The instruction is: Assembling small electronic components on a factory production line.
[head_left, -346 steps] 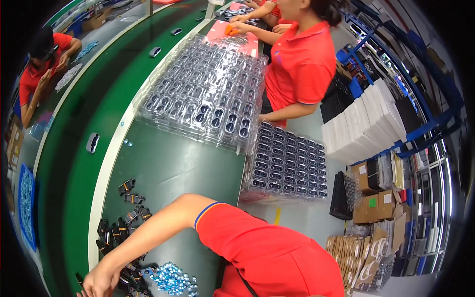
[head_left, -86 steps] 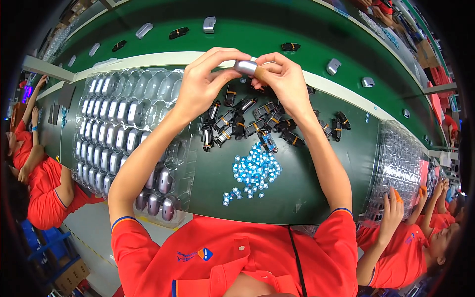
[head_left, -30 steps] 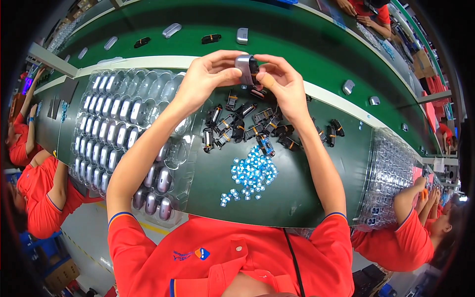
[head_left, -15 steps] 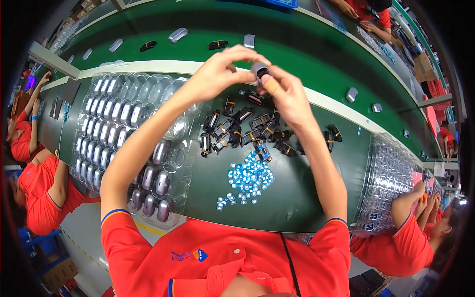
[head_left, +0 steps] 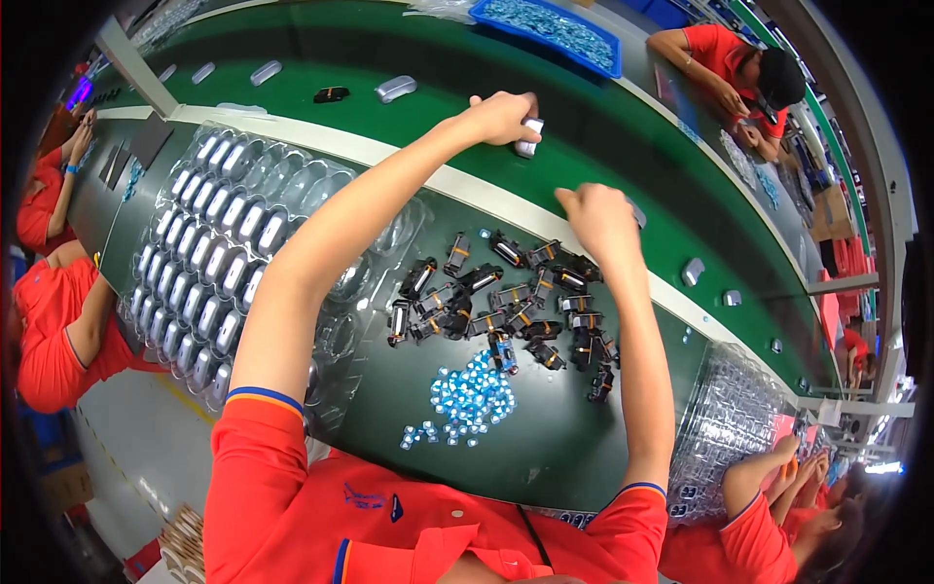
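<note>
At my far left, a clear tray (head_left: 313,187) lies on the table (head_left: 555,453), with silver cases (head_left: 272,234) in rows and some hollows at its far right bare. Right of it is a heap of small blue-and-white pieces (head_left: 473,392), with black parts (head_left: 480,279) banded in orange scattered just beyond, short of the white rail (head_left: 292,128).

Past the rail, my left hand (head_left: 501,119) is stretched out over the green belt (head_left: 603,146), fingers bent at the far end of a palm-sized silver case (head_left: 528,138). I can't tell whether I'm pinching it or only touching it. That case sits just right of my left fingers, its long axis pointing roughly away from me, across the belt. My left hand is clearly the nearer one; the right is well apart from it, to the right and closer to me.

My right hand (head_left: 598,219) hovers by the rail, loosely curled, thumb out leftward; its fingertips are hidden, so I can't tell if it holds anything. Just right of it peeks a grey case (head_left: 638,213), mostly covered.
</note>
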Available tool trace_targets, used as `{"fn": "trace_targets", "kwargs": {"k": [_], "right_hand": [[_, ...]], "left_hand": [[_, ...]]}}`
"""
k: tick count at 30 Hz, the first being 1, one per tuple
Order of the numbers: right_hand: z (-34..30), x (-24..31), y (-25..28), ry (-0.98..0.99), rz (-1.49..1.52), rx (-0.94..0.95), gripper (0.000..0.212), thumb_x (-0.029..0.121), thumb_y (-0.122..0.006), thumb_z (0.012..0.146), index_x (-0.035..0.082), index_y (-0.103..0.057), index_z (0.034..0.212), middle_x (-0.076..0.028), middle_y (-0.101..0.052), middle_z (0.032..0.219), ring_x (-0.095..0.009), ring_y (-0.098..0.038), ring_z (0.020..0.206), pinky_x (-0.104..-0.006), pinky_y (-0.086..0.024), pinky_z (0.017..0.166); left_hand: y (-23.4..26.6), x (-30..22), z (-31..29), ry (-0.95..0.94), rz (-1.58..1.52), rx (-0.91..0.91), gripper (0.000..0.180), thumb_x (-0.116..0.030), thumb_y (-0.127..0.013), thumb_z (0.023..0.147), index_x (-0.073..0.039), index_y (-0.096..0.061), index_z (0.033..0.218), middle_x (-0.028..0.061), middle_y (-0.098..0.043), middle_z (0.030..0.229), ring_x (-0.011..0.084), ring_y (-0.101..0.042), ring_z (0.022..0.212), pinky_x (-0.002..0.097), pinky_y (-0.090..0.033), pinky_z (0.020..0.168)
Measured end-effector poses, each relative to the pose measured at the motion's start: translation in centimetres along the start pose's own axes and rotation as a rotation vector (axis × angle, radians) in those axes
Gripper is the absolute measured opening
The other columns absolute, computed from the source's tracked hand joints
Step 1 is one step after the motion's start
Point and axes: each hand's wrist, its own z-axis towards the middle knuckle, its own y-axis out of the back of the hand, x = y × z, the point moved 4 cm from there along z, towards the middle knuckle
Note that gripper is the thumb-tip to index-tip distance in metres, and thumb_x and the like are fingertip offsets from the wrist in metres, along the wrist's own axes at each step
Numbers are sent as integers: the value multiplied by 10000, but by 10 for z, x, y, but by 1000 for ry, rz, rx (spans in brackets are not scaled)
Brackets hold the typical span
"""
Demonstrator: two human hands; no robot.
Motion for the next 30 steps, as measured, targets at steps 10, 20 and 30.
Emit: {"fn": "trace_targets", "kwargs": {"k": [10,20,30], "right_hand": [[103,122,-70,45,174,-41,421,369,-677,874,-51,-702,898,-266,-687,881,-427,-681,887,-467,-556,784],[48,102,-26,143,1093,66,355,120,-724,838,29,-662,1175,-138,-687,1003,-216,-691,883,-341,-565,845],[10,106,0,261,1074,-174,344,50,-717,844,-12,-659,1177,-131,-702,1030,-164,-681,925,-305,-564,842]], "left_hand": [[101,52,-56,-132,-280,-410,397,-192,-771,787,-43,-620,1122,105,-711,997,198,-680,991,319,-510,880],[100,66,-128,-122,-489,-363,340,-91,-738,828,-36,-595,1132,66,-664,1082,180,-650,1037,292,-494,907],[73,36,-133,-138,-724,-206,350,-78,-726,849,-34,-578,1163,80,-656,1065,154,-654,1004,282,-504,885]]}}
